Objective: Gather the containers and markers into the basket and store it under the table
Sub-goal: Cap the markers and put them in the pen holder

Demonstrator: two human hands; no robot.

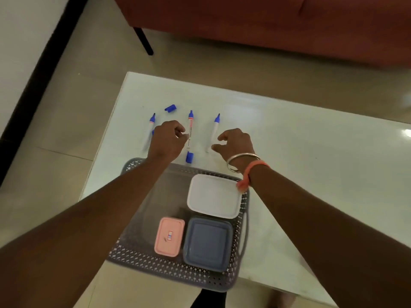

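A grey perforated basket [243, 204] stands at the table's near edge. It holds a white container [214, 195], a pink container [169, 236] and a blue-grey container [206, 243]. Beyond it three uncapped markers lie on the white table [311, 163]: left [149, 132], middle [190, 130] and right [215, 130]. Loose blue caps lie at the far left [170, 108] and just before the basket [189, 157]. My left hand [168, 138] hovers between the left and middle markers, fingers loosely curled, tips beside the middle one. My right hand [236, 142] hovers by the right marker, fingers and thumb apart.
A red-brown sofa [266, 23] with a black leg [143, 40] stands across the tiled floor beyond the table. A dark skirting strip [33, 90] runs along the wall at the left. The basket overhangs the table's near edge.
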